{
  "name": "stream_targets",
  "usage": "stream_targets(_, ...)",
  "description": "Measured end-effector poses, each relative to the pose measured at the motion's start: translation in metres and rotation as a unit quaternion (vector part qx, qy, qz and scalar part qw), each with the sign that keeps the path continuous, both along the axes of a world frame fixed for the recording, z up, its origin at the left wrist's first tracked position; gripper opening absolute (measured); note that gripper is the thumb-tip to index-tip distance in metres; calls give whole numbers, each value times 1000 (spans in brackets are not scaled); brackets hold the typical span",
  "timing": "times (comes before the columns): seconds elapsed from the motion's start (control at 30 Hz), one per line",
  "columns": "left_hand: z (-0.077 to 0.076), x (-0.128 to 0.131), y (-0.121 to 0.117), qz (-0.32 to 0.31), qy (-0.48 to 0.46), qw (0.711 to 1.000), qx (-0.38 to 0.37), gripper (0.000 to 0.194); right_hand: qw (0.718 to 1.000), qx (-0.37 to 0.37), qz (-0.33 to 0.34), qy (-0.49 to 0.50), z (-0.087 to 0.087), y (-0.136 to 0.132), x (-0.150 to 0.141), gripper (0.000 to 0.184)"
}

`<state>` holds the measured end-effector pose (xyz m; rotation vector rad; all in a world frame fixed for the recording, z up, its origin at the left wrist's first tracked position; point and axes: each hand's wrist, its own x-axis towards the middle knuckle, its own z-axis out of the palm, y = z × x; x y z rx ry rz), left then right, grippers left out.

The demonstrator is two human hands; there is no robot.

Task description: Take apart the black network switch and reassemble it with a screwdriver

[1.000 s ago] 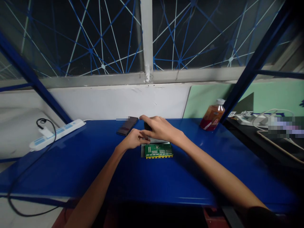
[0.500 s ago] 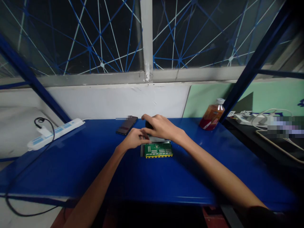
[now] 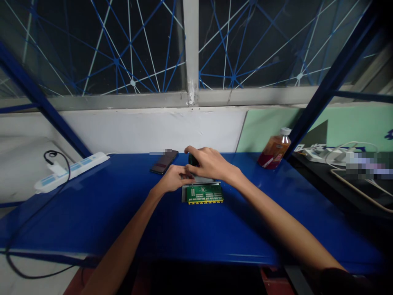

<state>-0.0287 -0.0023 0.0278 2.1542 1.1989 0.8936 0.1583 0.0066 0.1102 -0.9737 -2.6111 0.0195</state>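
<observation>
A green circuit board (image 3: 205, 193) with a yellow front edge lies on the blue table. Behind it, a grey panel (image 3: 205, 179) with a dark part (image 3: 192, 160) stands raised and tilted. My right hand (image 3: 209, 163) reaches over this panel, its fingers curled around the dark part. At the panel's left end, my left hand (image 3: 177, 178) has thumb and fingers drawn together, close to the right fingertips. Whatever is between the left fingers is too small or hidden to make out.
A phone (image 3: 164, 162) lies behind my left hand. At the left is a white power strip (image 3: 72, 172) with a black cable (image 3: 39, 211). A bottle of reddish drink (image 3: 274, 150) stands at the back right, near a dark side surface holding white cables (image 3: 337, 151).
My left fingertips have shifted slightly up, uncovering more of the circuit board's back left corner. My right hand has moved very slightly right, still curled over the panel.
</observation>
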Motion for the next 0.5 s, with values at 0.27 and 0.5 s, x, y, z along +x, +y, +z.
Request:
stream_targets(0.27, 3, -2, -1, -11, -29, 999, -40, 19, 999, -27, 18, 20, 4, -2, 2, 43)
stream_targets(0.5, 1, -5, 1, -2, -11, 999, -48, 28, 999, -10, 10, 38, 13, -4, 7, 44)
